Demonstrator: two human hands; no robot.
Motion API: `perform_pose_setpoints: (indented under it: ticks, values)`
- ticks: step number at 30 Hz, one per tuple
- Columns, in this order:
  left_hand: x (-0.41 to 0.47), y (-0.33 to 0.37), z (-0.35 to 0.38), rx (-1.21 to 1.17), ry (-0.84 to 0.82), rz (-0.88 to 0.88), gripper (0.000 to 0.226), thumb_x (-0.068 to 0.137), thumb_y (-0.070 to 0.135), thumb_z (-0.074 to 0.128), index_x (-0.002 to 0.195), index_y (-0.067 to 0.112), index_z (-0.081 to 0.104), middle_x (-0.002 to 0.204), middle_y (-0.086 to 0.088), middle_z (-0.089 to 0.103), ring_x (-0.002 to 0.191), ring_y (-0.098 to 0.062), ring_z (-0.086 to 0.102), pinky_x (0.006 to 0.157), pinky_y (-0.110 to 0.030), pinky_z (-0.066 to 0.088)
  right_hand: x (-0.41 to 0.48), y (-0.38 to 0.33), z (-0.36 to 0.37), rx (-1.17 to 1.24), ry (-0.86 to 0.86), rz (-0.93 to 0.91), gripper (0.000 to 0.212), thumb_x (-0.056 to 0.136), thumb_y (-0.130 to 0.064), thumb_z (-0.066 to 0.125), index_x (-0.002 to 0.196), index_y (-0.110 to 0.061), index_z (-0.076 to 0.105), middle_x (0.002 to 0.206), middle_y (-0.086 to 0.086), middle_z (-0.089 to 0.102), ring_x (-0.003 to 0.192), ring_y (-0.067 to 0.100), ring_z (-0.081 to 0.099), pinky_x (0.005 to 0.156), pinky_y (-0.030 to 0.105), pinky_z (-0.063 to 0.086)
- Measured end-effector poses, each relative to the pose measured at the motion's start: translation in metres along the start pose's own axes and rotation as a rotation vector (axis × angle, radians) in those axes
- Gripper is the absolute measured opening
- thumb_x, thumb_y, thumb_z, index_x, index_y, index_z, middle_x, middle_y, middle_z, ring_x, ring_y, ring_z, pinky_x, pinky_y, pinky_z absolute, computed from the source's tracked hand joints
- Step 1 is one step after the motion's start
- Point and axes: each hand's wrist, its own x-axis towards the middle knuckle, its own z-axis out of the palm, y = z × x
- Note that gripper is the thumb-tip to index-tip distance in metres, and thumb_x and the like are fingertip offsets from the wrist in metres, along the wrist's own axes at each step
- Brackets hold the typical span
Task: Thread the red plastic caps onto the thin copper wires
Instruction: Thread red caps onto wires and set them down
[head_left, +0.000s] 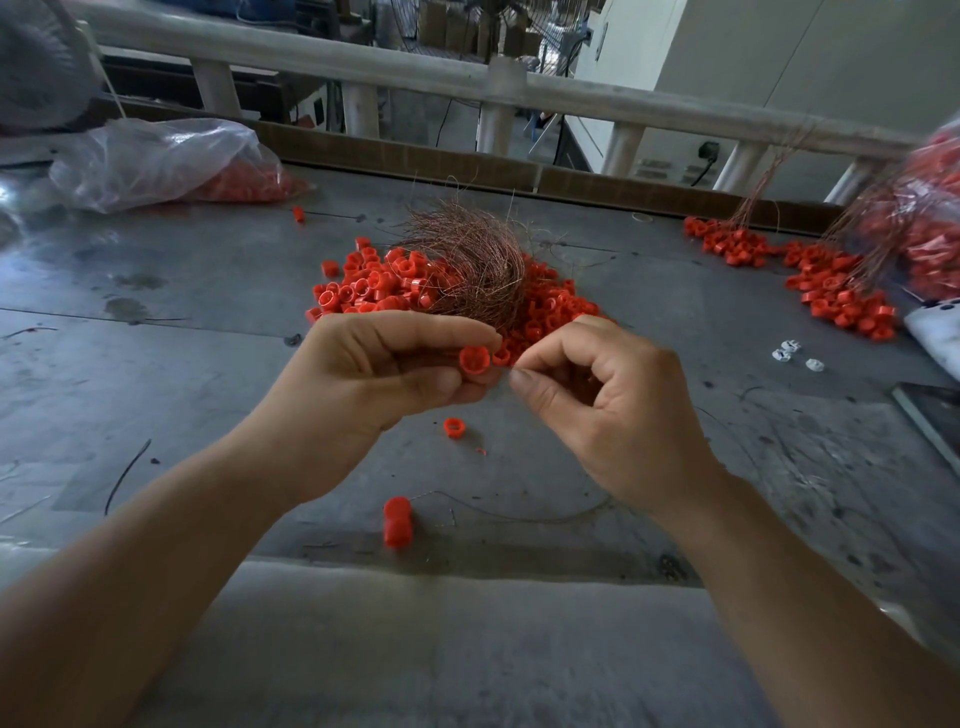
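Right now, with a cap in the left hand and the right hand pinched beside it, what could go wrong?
The left hand pinches the red cap at its fingertips only; it may slip and drop onto the table. The copper wire pinched by the right hand is barely visible, so its tip might miss the cap's hole or bend. The stacked caps lie near the table's near edge and could roll off.
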Motion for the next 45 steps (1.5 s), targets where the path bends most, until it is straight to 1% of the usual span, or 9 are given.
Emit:
perform_pose_setpoints:
  ticks: [8,13,26,33,36,38,41,43,45]
  values:
    - [0.000,-0.001,-0.001,-0.025,-0.016,-0.007,0.034,0.070,0.003,0.058,0.092,0.023,0.074,0.096,-0.001,0.073,0.089,-0.016,0.069,0.075,-0.022,0.053,0.001,-0.001,-0.002,0.007,0.002,0.023,0.008,0.076,-0.018,0.063,0.068,-0.017,0.063,0.064,-0.004,0.054,0.064,0.014,0.050,0.054,0.016,0.039]
    - [-0.001,0.000,-0.001,-0.070,-0.024,-0.009,0.027,0.067,0.004,0.069,0.090,0.018,0.075,0.093,-0.004,0.073,0.087,-0.017,0.069,0.073,-0.022,0.054,0.001,-0.001,-0.003,0.000,0.001,0.023,0.008,0.076,-0.018,0.063,0.068,-0.016,0.063,0.064,-0.003,0.055,0.064,0.014,0.051,0.055,0.016,0.039]
    - [0.000,0.000,-0.003,-0.270,-0.108,-0.085,0.025,0.061,0.006,0.065,0.082,0.015,0.075,0.088,-0.008,0.073,0.080,-0.015,0.070,0.066,-0.019,0.055,0.000,-0.001,-0.003,0.093,-0.050,0.066,0.007,0.075,-0.017,0.062,0.073,-0.023,0.066,0.065,-0.014,0.056,0.064,0.001,0.054,0.057,0.008,0.038]
    - [0.000,-0.001,-0.003,-0.323,-0.161,-0.124,0.024,0.064,0.006,0.066,0.084,0.014,0.074,0.087,-0.010,0.073,0.080,-0.016,0.070,0.066,-0.019,0.055,-0.003,-0.001,0.010,0.174,-0.158,0.033,0.031,0.076,-0.009,0.067,0.067,-0.037,0.056,0.055,-0.020,0.051,0.055,-0.006,0.052,0.054,0.005,0.035]
    - [0.000,-0.001,-0.004,-0.336,-0.135,-0.131,0.023,0.063,0.006,0.065,0.082,0.014,0.075,0.083,-0.010,0.072,0.077,-0.015,0.070,0.064,-0.018,0.055,0.000,0.001,0.004,0.352,-0.301,0.106,0.014,0.078,-0.019,0.065,0.074,-0.033,0.064,0.062,-0.021,0.061,0.061,-0.007,0.057,0.058,0.006,0.041]
    - [0.000,0.000,-0.005,-0.345,-0.134,-0.127,0.023,0.063,0.007,0.066,0.083,0.013,0.075,0.083,-0.009,0.073,0.076,-0.014,0.070,0.063,-0.018,0.055,0.004,0.010,0.001,0.438,-0.359,0.254,0.014,0.086,-0.024,0.057,0.076,-0.029,0.066,0.067,-0.012,0.066,0.065,0.000,0.060,0.060,0.016,0.046]
    - [0.000,0.001,-0.004,-0.351,-0.143,-0.132,0.022,0.063,0.007,0.066,0.083,0.013,0.075,0.083,-0.010,0.073,0.076,-0.015,0.070,0.063,-0.018,0.055,0.008,0.025,0.008,0.215,-0.353,0.350,0.020,0.091,-0.015,0.053,0.076,-0.024,0.064,0.067,-0.012,0.061,0.059,-0.006,0.054,0.060,0.014,0.041]
    - [-0.001,0.001,-0.003,-0.349,-0.144,-0.141,0.022,0.063,0.007,0.066,0.082,0.012,0.075,0.082,-0.010,0.073,0.076,-0.015,0.070,0.063,-0.018,0.055,0.008,0.027,0.019,-0.016,-0.396,0.258,0.012,0.088,-0.013,0.058,0.081,-0.016,0.066,0.064,-0.021,0.049,0.059,-0.016,0.049,0.060,0.004,0.035]
    - [-0.001,0.001,-0.003,-0.347,-0.148,-0.145,0.023,0.063,0.007,0.065,0.082,0.012,0.075,0.082,-0.010,0.073,0.077,-0.015,0.070,0.063,-0.018,0.055,0.009,0.024,0.027,-0.113,-0.401,0.161,0.009,0.085,-0.015,0.063,0.086,-0.007,0.065,0.064,-0.020,0.044,0.062,-0.011,0.049,0.060,0.003,0.033]
